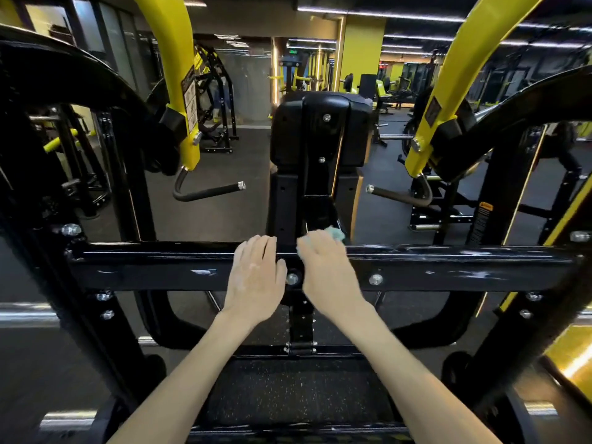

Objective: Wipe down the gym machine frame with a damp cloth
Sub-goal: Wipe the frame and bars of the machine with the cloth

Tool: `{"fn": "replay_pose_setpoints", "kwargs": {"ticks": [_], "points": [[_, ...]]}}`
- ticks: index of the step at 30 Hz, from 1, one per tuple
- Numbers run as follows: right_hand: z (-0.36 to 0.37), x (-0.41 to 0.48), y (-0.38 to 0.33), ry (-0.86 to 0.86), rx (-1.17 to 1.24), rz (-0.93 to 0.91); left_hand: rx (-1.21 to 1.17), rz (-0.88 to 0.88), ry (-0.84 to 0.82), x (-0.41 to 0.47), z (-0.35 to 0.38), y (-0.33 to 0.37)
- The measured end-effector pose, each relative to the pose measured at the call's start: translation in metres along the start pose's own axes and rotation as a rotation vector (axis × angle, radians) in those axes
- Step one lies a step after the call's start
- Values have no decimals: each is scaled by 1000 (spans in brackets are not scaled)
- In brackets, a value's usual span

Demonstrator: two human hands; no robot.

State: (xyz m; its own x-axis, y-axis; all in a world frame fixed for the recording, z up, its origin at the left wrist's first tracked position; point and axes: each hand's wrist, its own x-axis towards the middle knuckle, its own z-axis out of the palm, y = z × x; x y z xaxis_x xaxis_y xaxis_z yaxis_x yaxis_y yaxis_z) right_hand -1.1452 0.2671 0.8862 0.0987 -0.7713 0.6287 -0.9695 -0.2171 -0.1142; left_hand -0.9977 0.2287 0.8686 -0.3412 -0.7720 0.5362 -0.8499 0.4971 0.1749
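Note:
A black horizontal crossbar [448,267] of the gym machine frame runs across the middle of the view, with wet streaks along its top. My left hand [256,277] lies flat on the bar near its middle, fingers straight. Just to the right, my right hand [326,270] holds a pale green cloth [334,233] against the top of the bar; only a corner of the cloth shows past my fingers. Behind the bar stands the black back pad and its post [317,136].
Two yellow lever arms [179,81] [448,91] curve down on either side, each ending in a black handle [208,192] [400,195]. Black side uprights flank the bar. Other machines and mirrors fill the dark-floored room beyond.

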Motion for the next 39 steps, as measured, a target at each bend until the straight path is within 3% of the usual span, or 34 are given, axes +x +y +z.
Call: {"fn": "replay_pose_setpoints", "kwargs": {"ticks": [4, 11, 14, 22, 29, 33, 39], "points": [[-5, -3, 19, -23, 27, -39, -4, 29, 21, 2, 0, 14], [-51, -34, 113, 1, -32, 126, -35, -21, 18, 4, -2, 17], [-48, -30, 102, 2, -75, 178, -46, -26, 29, 5, 1, 22], [-18, -16, 50, 12, -7, -24, -48, 16, 116, 5, 15, 37], [-55, -46, 140, 40, -126, 177, -80, -45, 168, 7, 26, 43], [-41, -35, 119, 92, -141, 245, -83, 0, 155, 12, 29, 52], [-7, -14, 51, 63, 0, 44, -87, 123, 140, 14, 37, 66]]}}
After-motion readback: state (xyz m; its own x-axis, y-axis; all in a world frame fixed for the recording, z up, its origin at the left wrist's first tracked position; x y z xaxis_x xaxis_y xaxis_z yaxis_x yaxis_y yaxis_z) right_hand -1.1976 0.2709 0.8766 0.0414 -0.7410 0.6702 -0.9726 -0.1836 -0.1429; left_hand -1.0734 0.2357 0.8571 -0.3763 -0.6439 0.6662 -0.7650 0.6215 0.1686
